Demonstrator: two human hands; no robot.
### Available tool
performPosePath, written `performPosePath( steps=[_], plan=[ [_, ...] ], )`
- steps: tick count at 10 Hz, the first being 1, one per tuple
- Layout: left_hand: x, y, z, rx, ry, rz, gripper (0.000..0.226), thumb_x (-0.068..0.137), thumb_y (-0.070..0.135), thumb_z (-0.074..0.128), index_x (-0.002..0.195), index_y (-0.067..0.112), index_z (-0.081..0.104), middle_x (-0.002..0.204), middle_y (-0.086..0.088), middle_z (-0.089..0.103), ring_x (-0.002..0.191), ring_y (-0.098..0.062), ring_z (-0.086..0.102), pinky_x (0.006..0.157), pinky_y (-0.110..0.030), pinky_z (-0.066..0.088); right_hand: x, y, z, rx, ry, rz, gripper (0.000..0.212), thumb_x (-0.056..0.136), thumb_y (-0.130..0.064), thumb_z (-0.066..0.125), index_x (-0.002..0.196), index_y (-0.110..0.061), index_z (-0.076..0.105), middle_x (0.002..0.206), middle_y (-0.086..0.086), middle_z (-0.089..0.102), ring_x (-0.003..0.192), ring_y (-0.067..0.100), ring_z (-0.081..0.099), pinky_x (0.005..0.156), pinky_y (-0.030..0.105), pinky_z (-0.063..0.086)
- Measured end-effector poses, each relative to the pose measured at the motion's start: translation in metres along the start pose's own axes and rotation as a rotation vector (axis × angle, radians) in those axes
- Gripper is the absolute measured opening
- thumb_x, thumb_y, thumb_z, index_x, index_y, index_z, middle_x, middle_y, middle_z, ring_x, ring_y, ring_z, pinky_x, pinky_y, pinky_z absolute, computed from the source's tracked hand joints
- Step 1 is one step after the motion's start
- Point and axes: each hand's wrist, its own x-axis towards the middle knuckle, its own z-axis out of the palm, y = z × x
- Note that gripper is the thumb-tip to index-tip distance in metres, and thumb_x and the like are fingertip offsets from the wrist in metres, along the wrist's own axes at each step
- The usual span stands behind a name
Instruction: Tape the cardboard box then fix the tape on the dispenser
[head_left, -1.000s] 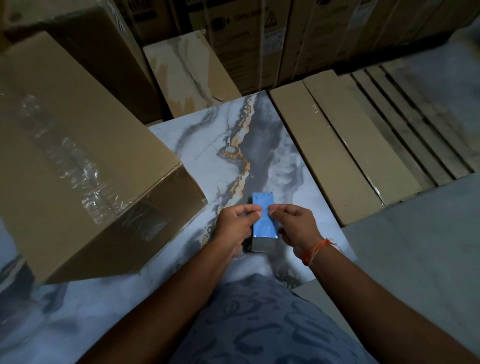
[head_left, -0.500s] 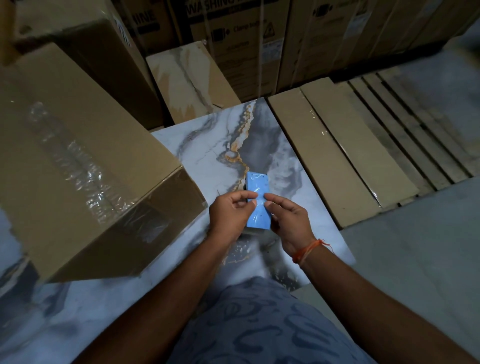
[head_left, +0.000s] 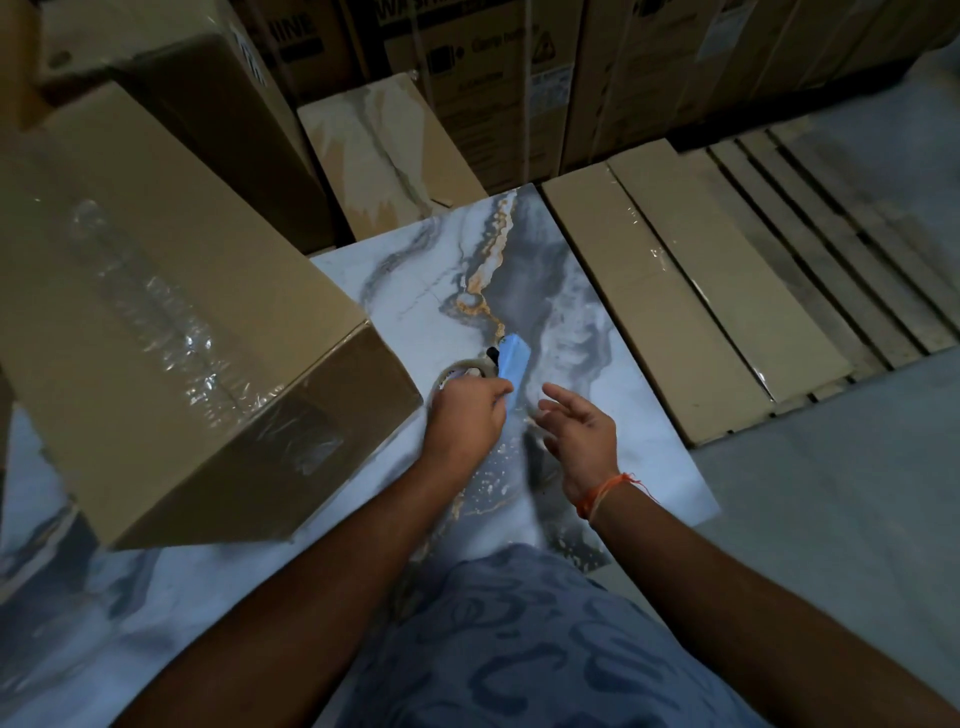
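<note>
A big brown cardboard box lies at the left, with crinkled clear tape along its top seam and down its near end. The blue tape dispenser is just right of the box, tilted on its side over the marble slab. Its tape roll shows as a pale ring beside the blue body. My left hand is shut on the dispenser at the roll end. My right hand hovers a little to the right, fingers spread, holding nothing.
I sit on a grey-white marble slab with a gold vein. Flat cardboard packs and wooden pallet slats lie to the right. Stacked printed cartons and a beige slab stand behind. My patterned trouser leg fills the bottom.
Both hands held the blue dispenser before. Now the right hand has let go and opened, and the left hand has turned the dispenser onto its side, showing the roll.
</note>
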Motion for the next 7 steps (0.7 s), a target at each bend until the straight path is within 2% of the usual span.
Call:
performPosePath(
  steps=[1,2,4,5,6,7],
  plan=[
    [0.001,-0.004,0.011,0.206,-0.176,0.075,0.023,0.098,0.01,0.055,0.109,0.015,0.074,0.1,-0.014,0.07,0.094,-0.031,0.067,0.076,-0.034,0.043,0.002,0.004,-0.006,0.005,0.022,0.014,0.037,0.089,0.008,0.059,0.121,-0.008,0.07,0.106,0.012,0.07,0.088,0.02,0.063,0.069,0.024,0.05],
    [-0.004,-0.007,0.016,0.299,-0.191,0.125,0.022,0.101,0.014,0.052,0.114,0.017,0.069,0.103,-0.013,0.067,0.095,-0.032,0.067,0.078,-0.04,0.052,0.002,0.005,-0.008,-0.006,0.021,0.014,0.036,0.089,0.009,0.06,0.12,-0.007,0.07,0.106,0.013,0.072,0.088,0.019,0.064,0.068,0.023,0.051],
    [-0.012,-0.009,0.018,0.376,-0.155,0.189,0.034,0.104,0.013,0.048,0.134,0.021,0.063,0.113,-0.013,0.069,0.102,-0.034,0.069,0.079,-0.043,0.055,0.004,0.009,-0.006,-0.048,-0.006,-0.007,0.032,0.09,0.005,0.063,0.117,-0.009,0.072,0.111,0.014,0.074,0.089,0.016,0.067,0.07,0.023,0.053],
    [-0.014,-0.009,0.011,0.351,-0.156,0.188,0.033,0.104,0.018,0.05,0.133,0.027,0.063,0.116,-0.01,0.067,0.103,-0.034,0.069,0.077,-0.043,0.056,0.004,0.01,-0.006,-0.078,-0.023,-0.034,0.03,0.091,0.001,0.064,0.118,-0.009,0.071,0.11,0.014,0.074,0.088,0.017,0.068,0.069,0.024,0.053],
    [-0.027,-0.007,0.002,0.324,-0.142,0.179,0.029,0.101,0.028,0.054,0.128,0.026,0.064,0.131,-0.01,0.059,0.103,-0.035,0.068,0.076,-0.042,0.055,-0.003,0.007,-0.005,-0.133,-0.034,-0.085,0.028,0.092,0.001,0.063,0.118,-0.007,0.07,0.106,0.011,0.074,0.09,0.017,0.068,0.066,0.018,0.052],
    [-0.041,-0.007,-0.006,0.24,0.011,0.202,0.028,0.095,0.034,0.057,0.116,0.021,0.07,0.129,-0.007,0.065,0.094,-0.034,0.071,0.07,-0.042,0.06,-0.004,0.008,-0.003,-0.228,-0.03,-0.22,0.025,0.091,-0.001,0.063,0.11,-0.015,0.073,0.102,0.004,0.074,0.096,0.018,0.069,0.076,0.021,0.054]
  ],
)
